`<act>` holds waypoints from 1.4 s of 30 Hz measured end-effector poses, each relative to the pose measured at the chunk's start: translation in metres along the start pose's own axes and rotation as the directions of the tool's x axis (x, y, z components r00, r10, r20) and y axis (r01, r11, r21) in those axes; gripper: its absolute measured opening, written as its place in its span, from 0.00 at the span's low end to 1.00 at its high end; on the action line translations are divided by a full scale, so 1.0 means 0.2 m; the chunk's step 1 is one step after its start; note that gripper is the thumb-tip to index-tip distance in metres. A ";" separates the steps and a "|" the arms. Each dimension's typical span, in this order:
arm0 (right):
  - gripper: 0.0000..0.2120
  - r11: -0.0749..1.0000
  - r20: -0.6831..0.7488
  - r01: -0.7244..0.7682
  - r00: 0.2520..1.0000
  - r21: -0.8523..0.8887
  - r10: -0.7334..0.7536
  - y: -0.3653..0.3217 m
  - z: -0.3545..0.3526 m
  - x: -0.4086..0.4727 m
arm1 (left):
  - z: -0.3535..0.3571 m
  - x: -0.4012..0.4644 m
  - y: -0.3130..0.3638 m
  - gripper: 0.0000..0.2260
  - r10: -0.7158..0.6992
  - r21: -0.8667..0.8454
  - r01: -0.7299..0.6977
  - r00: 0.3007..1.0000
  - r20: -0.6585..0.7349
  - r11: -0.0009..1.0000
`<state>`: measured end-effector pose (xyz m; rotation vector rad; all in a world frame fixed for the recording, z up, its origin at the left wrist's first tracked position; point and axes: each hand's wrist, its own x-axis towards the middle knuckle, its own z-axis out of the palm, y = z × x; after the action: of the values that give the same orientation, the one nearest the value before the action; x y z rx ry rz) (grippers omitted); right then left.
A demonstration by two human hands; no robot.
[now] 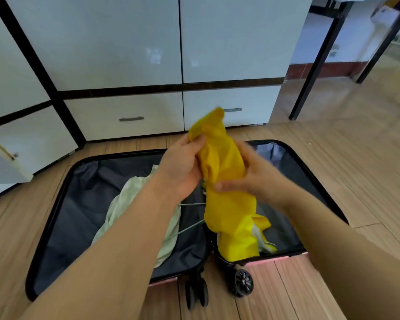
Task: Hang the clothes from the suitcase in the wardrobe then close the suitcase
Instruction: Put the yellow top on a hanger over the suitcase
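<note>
Left hand [183,167] gripped yellow garment [226,195] near its top, thumb over the bunched fabric. Right hand [252,179] clasped same garment lower down, fingers wrapped round the middle; motion-blurred, exact finger placement unclear. Garment held up above suitcase [56,218], twisted into a rope, lower end trailing into right half of the case. Pale lining or second fabric showed at that lower end; couldn't tell which.

Suitcase lay fully open on wood floor [333,172], dark lining in both halves, wheels [243,282] toward camera. Green garment [129,213] lay in left half, draped toward the hinge. Thin grey wire [189,227] visible between the two garments, likely a hanger, not confirmed.

White wardrobe [125,42] stood just beyond the case, doors closed in view, drawers [129,116] below. Black frame legs [316,61] off to the right.

Step judged: lifting out first or second item, early in the task. At least two garments not yet hung, case open.

Next move probably needed: shake garment out to find collar or shoulders, get it on a hanger, open a wardrobe door. Both hands occupied, so one had to free up for the door. Risk: trailing end snagging on case rim or the wire while lifting.
</note>
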<state>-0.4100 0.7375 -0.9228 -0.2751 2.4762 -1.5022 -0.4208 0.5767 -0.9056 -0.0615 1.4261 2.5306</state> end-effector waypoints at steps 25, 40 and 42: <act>0.19 0.669 -0.627 0.107 0.484 0.735 0.611 -0.01 -0.43 -0.11 | -0.16 0.04 0.03 0.09 0.067 0.269 0.059 0.897 -0.437 0.961; 0.07 0.759 -0.426 -0.004 0.825 0.652 0.371 -0.08 -0.40 -0.11 | 0.00 0.00 0.14 0.22 0.354 0.270 -0.387 0.921 0.165 0.882; 0.03 0.376 -0.332 0.195 0.878 0.906 0.345 -0.16 -0.48 -0.15 | 0.03 0.01 0.09 0.42 0.221 0.516 -0.371 0.918 0.329 0.772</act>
<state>-0.4088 0.8126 -0.8476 0.4957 1.3433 -2.8780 -0.4259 0.5730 -0.8870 0.6181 2.1466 2.0927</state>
